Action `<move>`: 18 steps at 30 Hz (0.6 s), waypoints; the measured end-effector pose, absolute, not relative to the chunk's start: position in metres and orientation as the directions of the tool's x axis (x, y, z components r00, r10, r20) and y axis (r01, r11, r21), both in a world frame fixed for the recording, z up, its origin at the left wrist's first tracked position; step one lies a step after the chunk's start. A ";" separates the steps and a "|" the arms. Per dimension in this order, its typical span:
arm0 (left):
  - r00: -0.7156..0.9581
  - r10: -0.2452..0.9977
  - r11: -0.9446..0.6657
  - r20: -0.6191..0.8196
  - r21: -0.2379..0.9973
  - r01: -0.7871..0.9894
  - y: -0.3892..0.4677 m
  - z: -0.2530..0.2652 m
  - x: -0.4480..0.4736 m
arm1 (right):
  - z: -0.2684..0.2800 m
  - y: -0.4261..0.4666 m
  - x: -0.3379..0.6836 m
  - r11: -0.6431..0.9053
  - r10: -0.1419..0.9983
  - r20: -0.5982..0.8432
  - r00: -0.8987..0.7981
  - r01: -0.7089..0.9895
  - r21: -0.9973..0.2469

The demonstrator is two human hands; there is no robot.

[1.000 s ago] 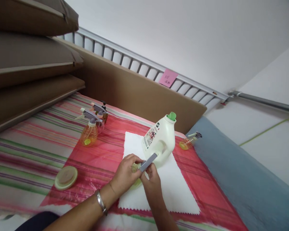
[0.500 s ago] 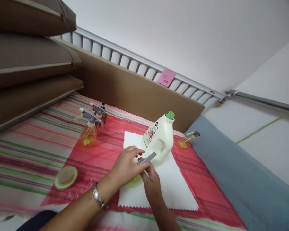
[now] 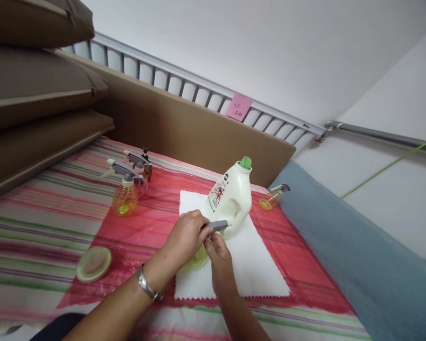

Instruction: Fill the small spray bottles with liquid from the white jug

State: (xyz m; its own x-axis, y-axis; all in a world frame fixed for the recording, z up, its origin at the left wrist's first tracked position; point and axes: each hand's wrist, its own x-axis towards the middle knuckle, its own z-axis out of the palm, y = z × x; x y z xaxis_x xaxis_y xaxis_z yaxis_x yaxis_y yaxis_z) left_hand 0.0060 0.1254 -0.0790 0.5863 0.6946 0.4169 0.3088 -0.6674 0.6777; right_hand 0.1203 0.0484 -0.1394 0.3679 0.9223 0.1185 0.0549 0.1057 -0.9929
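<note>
My left hand (image 3: 189, 233) wraps round the grey spray head (image 3: 218, 225) of a small spray bottle (image 3: 199, 259) with yellow-green liquid. Just below that head, my right hand (image 3: 220, 260) has its fingers closed at the bottle's collar, which the fingers mostly hide. The spray bottle stands on a white cloth with zigzag edges (image 3: 248, 270). Behind it, close to my fingers, is a large cream jug (image 3: 236, 194) with a handle, a flowered label and a green inner spout at its mouth.
At the left stand a spray bottle of amber liquid (image 3: 125, 199) and other bottles. A round pale green lid (image 3: 94, 264) lies nearer me. Another small spray bottle (image 3: 270, 198) is at the right. A brown board (image 3: 184, 128) and stacked brown cushions (image 3: 39, 113) border the striped cloth.
My left hand has closed more fully over the spray head, which now lies more level. The view has shifted slightly; the jug and the other bottles have stayed in place.
</note>
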 end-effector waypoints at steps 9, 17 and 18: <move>0.603 0.674 -0.692 0.426 0.649 0.315 0.127 -0.082 0.006 | -0.140 0.059 0.121 0.141 0.925 0.139 0.354 0.021 -0.990; 0.619 0.655 -0.706 0.434 0.645 0.294 0.126 -0.085 0.006 | -0.145 0.059 0.120 0.133 0.913 0.147 0.380 0.063 -0.989; 0.621 0.654 -0.706 0.432 0.642 0.298 0.126 -0.085 0.006 | -0.145 0.059 0.120 0.128 0.908 0.145 0.393 0.070 -0.989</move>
